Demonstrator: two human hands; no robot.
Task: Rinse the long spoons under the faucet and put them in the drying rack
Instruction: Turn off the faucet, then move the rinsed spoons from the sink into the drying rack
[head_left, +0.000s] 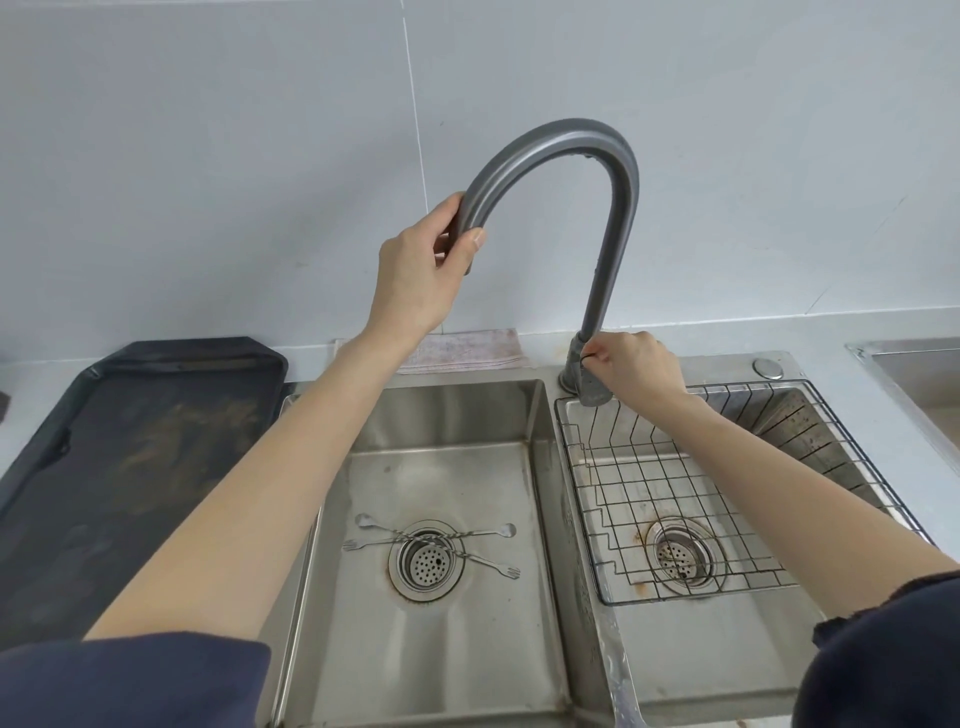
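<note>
Two long thin metal spoons (457, 538) with twisted stems lie crossed over the drain of the left sink basin (441, 415). A tall grey arched faucet (613, 208) rises between the two basins. My left hand (421, 270) grips the spout end of the faucet, high above the left basin. My right hand (636, 369) is closed on the faucet handle (592, 387) at its base. No water is seen running. The wire drying rack (675, 499) sits in the right basin and holds nothing.
A dark tray (130, 441) lies on the counter left of the sink. A pinkish cloth (467, 351) lies behind the left basin against the wall. Another steel basin edge (914, 364) shows at far right.
</note>
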